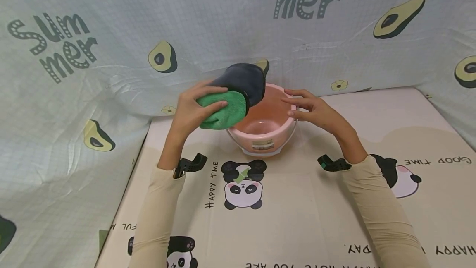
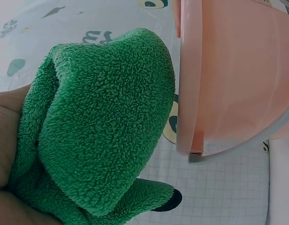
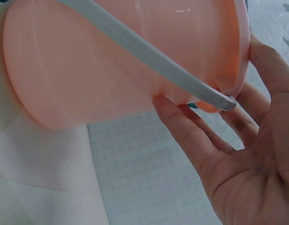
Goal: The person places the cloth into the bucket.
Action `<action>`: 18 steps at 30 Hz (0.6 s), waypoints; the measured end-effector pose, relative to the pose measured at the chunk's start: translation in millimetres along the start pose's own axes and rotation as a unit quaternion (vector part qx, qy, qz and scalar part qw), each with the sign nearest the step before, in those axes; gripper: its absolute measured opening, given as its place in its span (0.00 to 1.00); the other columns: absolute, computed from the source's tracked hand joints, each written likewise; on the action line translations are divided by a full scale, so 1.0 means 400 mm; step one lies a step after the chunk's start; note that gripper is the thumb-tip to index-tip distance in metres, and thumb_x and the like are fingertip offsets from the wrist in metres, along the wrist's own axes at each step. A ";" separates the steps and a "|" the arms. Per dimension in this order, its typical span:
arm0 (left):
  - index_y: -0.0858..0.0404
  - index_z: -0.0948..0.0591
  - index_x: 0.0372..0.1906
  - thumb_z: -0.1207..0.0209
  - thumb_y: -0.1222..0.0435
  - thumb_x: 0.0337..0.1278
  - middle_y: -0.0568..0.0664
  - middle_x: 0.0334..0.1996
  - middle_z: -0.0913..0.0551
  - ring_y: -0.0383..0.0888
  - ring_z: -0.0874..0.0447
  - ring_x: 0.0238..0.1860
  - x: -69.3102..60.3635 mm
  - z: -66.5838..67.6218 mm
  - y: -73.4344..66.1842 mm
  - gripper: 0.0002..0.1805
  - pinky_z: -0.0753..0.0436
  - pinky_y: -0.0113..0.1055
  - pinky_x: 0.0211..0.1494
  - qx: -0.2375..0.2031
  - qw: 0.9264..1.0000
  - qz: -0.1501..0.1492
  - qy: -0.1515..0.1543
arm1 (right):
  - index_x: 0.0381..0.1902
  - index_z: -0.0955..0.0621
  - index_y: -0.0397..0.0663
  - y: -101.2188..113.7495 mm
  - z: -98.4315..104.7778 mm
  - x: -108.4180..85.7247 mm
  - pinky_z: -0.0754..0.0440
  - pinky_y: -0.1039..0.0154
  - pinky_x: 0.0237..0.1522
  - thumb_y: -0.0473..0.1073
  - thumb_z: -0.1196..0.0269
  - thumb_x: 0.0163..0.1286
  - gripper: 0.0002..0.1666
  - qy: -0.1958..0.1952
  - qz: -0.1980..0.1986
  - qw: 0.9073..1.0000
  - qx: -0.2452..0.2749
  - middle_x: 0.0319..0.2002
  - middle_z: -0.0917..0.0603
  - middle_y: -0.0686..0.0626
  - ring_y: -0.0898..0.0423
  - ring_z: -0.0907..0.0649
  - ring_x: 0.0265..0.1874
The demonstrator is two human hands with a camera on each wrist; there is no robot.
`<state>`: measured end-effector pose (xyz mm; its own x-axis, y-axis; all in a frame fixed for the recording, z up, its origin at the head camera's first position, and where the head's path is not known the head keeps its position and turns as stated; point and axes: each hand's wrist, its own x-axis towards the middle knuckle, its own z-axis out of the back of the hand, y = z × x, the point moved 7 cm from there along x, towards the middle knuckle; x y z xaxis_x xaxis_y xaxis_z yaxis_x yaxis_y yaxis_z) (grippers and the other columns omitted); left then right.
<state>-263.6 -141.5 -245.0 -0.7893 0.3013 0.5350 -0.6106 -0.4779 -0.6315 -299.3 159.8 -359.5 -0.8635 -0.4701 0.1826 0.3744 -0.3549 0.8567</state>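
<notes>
My left hand [image 1: 191, 106] grips a folded cloth, its thumb lying over the green side. The cloth's green terry part [image 1: 224, 111] faces me, and a dark blue-grey part [image 1: 243, 80] spreads behind it. In the left wrist view the fluffy green cloth [image 2: 107, 117] appears beside the bucket's rim, apart from it. A pink bucket [image 1: 263, 137] stands upright, its pale handle [image 3: 154, 58] lowered. My right hand [image 1: 316, 111] holds the bucket's right rim, one finger reaching over the edge. Its thumb [image 3: 182, 124] touches the outer wall in the right wrist view.
A table with a panda-print cover [image 1: 290, 214] lies under the bucket. Behind and to the left hangs a pale sheet [image 1: 223, 20] printed with avocados and lettering. A black wrist mount [image 1: 191, 163] sits on the left wrist, another mount [image 1: 334, 163] on the right.
</notes>
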 end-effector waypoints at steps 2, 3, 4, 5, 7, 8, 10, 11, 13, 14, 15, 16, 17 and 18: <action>0.62 0.10 0.50 0.24 0.69 0.51 0.55 0.62 0.18 0.50 0.23 0.66 0.006 -0.003 0.018 0.19 0.26 0.44 0.68 0.005 1.000 0.006 0.010 | 0.72 0.25 0.55 0.000 -0.002 -0.001 0.34 0.39 0.66 0.42 0.34 0.73 0.31 0.000 0.000 1.000 0.000 0.77 0.38 0.52 0.48 0.38 0.75; 0.60 0.10 0.51 0.24 0.68 0.51 0.54 0.63 0.18 0.49 0.23 0.66 0.010 -0.004 0.022 0.19 0.26 0.44 0.68 0.008 1.000 0.008 0.017 | 0.72 0.25 0.55 0.000 -0.002 -0.002 0.34 0.39 0.66 0.42 0.34 0.73 0.31 -0.001 0.001 1.000 0.000 0.77 0.38 0.52 0.48 0.38 0.75; 0.60 0.10 0.51 0.24 0.66 0.52 0.53 0.62 0.18 0.48 0.22 0.65 0.013 -0.005 0.024 0.19 0.25 0.44 0.67 0.010 1.000 0.010 0.025 | 0.72 0.25 0.55 0.000 -0.003 -0.002 0.35 0.39 0.67 0.42 0.34 0.73 0.31 -0.001 0.002 1.000 0.001 0.77 0.38 0.52 0.48 0.38 0.75; 0.59 0.10 0.51 0.24 0.65 0.52 0.52 0.61 0.17 0.48 0.22 0.65 0.016 -0.006 0.024 0.19 0.25 0.44 0.67 0.012 0.999 0.011 0.034 | 0.72 0.25 0.55 0.001 -0.004 -0.004 0.35 0.39 0.67 0.42 0.34 0.73 0.31 0.000 0.003 1.000 0.003 0.77 0.38 0.52 0.47 0.38 0.75; 0.57 0.11 0.53 0.24 0.63 0.53 0.52 0.60 0.16 0.47 0.21 0.63 0.022 -0.009 0.026 0.20 0.24 0.44 0.65 0.015 0.998 0.011 0.054 | 0.72 0.25 0.55 0.001 -0.005 -0.005 0.35 0.39 0.68 0.42 0.34 0.73 0.31 0.000 0.005 1.000 0.007 0.77 0.38 0.52 0.47 0.38 0.75; 0.56 0.11 0.54 0.25 0.63 0.53 0.51 0.59 0.16 0.47 0.20 0.63 0.025 -0.010 0.026 0.20 0.24 0.44 0.64 0.018 0.998 0.014 0.064 | 0.72 0.25 0.55 0.000 -0.006 -0.006 0.35 0.39 0.68 0.42 0.34 0.73 0.31 0.000 0.005 1.000 0.009 0.77 0.38 0.52 0.47 0.38 0.75; 0.54 0.13 0.58 0.25 0.62 0.54 0.50 0.59 0.16 0.47 0.20 0.61 0.033 -0.011 0.023 0.24 0.23 0.44 0.62 0.030 0.996 0.019 0.084 | 0.72 0.25 0.55 0.000 -0.008 -0.007 0.35 0.40 0.67 0.42 0.35 0.73 0.31 0.001 0.006 1.000 0.011 0.77 0.39 0.52 0.47 0.38 0.75; 0.53 0.15 0.60 0.25 0.62 0.54 0.50 0.60 0.16 0.47 0.19 0.60 0.037 -0.012 0.022 0.26 0.23 0.44 0.61 0.040 0.995 0.021 0.094 | 0.72 0.25 0.55 -0.001 -0.009 -0.007 0.35 0.39 0.67 0.43 0.35 0.73 0.30 0.000 0.004 1.000 0.011 0.77 0.39 0.52 0.47 0.38 0.75; 0.50 0.18 0.65 0.25 0.60 0.55 0.50 0.62 0.18 0.48 0.20 0.60 0.047 -0.014 0.021 0.31 0.24 0.45 0.60 0.063 0.991 0.026 0.116 | 0.72 0.25 0.56 -0.001 -0.010 -0.009 0.34 0.39 0.67 0.43 0.34 0.73 0.30 -0.002 -0.001 1.000 0.006 0.77 0.38 0.53 0.47 0.38 0.75; 0.49 0.19 0.67 0.25 0.60 0.54 0.49 0.63 0.19 0.48 0.20 0.60 0.052 -0.016 0.021 0.32 0.24 0.45 0.60 0.073 0.989 0.027 0.126 | 0.72 0.25 0.56 -0.001 -0.011 -0.010 0.34 0.38 0.68 0.43 0.34 0.73 0.30 -0.003 -0.003 1.000 0.004 0.77 0.38 0.53 0.47 0.38 0.75; 0.50 0.20 0.67 0.25 0.59 0.54 0.50 0.64 0.19 0.48 0.21 0.60 0.057 -0.019 0.018 0.33 0.24 0.46 0.60 0.084 0.987 0.023 0.136 | 0.72 0.25 0.56 0.000 -0.011 -0.011 0.34 0.38 0.67 0.44 0.34 0.73 0.30 -0.004 -0.005 1.000 0.003 0.77 0.39 0.53 0.47 0.38 0.75; 0.50 0.20 0.68 0.25 0.59 0.54 0.50 0.64 0.19 0.48 0.21 0.60 0.063 -0.022 0.016 0.33 0.24 0.46 0.60 0.091 0.985 0.019 0.147 | 0.72 0.25 0.56 0.001 -0.011 -0.012 0.34 0.38 0.67 0.44 0.34 0.73 0.30 -0.004 -0.006 1.000 0.000 0.77 0.39 0.53 0.47 0.38 0.75; 0.51 0.19 0.67 0.25 0.59 0.54 0.50 0.63 0.18 0.48 0.21 0.61 0.069 -0.026 0.012 0.33 0.24 0.46 0.61 0.099 0.983 0.013 0.157 | 0.72 0.25 0.56 0.001 -0.011 -0.013 0.33 0.39 0.67 0.44 0.34 0.73 0.30 -0.005 -0.007 1.000 -0.003 0.77 0.38 0.53 0.47 0.38 0.75; 0.51 0.18 0.66 0.25 0.59 0.54 0.50 0.62 0.18 0.48 0.21 0.61 0.074 -0.030 0.009 0.32 0.24 0.46 0.61 0.106 0.980 0.010 0.167 | 0.72 0.25 0.56 0.003 -0.012 -0.015 0.32 0.39 0.66 0.44 0.35 0.73 0.30 -0.005 -0.006 1.000 -0.005 0.77 0.39 0.53 0.47 0.37 0.74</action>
<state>-290.0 -124.3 -238.3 -0.7997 0.5271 0.2875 -0.5957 -0.6369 -0.4893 -292.3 158.4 -361.9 -0.8715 -0.4572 0.1774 0.3671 -0.3683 0.8542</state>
